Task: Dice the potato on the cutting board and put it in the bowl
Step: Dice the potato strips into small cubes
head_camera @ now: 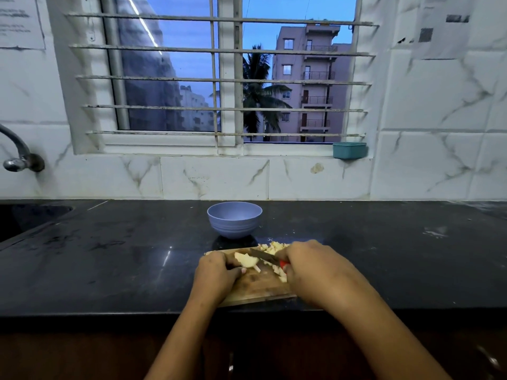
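Far left: a tap (19, 157) on the tiled wall above the dark counter (109, 256); neither concerns you.

Centre left: your left hand (216, 272) rests on the cutting board (255, 292), its fingers (236, 270) curled round the uncut piece of potato (246, 259) and steadying it against the wood.

Centre: the knife (263, 256) lies across the board, with its blade just beside the right edge of that piece. Diced pieces (274, 246) are heaped at the board's far edge, and more lie near the blade. The bowl (234, 219) stands on the counter just behind the board, apart from it; no potato shows inside it from this angle.

Centre right: your right hand (315, 267) is clenched round the knife's red handle, most of which it hides.

The step in hand appears to be dicing the last piece. To do it well, keep your left fingertips tucked back from the blade, cut straight down in even slices, then turn the slices and cross-cut them to match the pieces already made. Push finished dice clear of the blade before each cut, since some sit close to the board's edge and may spill onto the counter.

Right: a small teal tub (349, 150) sits on the window sill.

Writing: a paper sheet (20, 21) at the upper left carries printed lines, too blurred to read. No brand or label is legible anywhere.
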The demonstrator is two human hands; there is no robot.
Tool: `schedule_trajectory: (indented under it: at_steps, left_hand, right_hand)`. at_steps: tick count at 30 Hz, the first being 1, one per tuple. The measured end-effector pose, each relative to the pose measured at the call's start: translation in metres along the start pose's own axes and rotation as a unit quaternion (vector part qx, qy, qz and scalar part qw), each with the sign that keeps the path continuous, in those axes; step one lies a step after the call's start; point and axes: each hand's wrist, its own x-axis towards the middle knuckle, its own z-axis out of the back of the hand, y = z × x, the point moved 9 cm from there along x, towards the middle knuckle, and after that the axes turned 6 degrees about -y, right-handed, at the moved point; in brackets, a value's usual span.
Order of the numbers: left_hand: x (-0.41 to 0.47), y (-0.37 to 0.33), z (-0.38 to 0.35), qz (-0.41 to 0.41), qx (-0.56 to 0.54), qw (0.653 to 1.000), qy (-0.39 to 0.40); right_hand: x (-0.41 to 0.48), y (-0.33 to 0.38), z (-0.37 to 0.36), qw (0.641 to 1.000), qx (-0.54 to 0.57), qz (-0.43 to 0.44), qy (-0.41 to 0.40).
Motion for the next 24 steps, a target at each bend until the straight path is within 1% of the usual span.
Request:
schedule_trajectory:
  at_steps: [4,7,11,17,21,24]
  left_hand:
    - [-0.003,-0.004,0.003,-0.017,0.012,0.999,-0.026]
    - [-0.005,-0.007,0.006,-0.032,0.009,0.998,-0.045]
    - [-0.006,-0.011,0.006,-0.045,0.021,0.998,-0.036]
    - [-0.006,-0.015,-0.002,-0.068,0.051,0.996,-0.005]
    - [-0.005,-0.015,-0.003,-0.067,0.053,0.996,-0.006]
    - [-0.004,-0.010,-0.001,-0.055,0.043,0.997,-0.016]
  right_hand:
    - [0.013,0.016,-0.012,1.000,0.000,0.001,0.001]
    - [0.015,0.008,-0.013,1.000,0.005,-0.028,-0.011]
    - [0.012,-0.005,-0.018,0.998,0.006,-0.059,-0.004]
    - [-0.001,0.000,-0.028,0.999,0.013,-0.027,0.021]
    - [-0.007,0.013,-0.026,1.000,0.016,0.002,0.008]
    - [-0.007,0.015,-0.029,1.000,0.013,0.003,0.007]
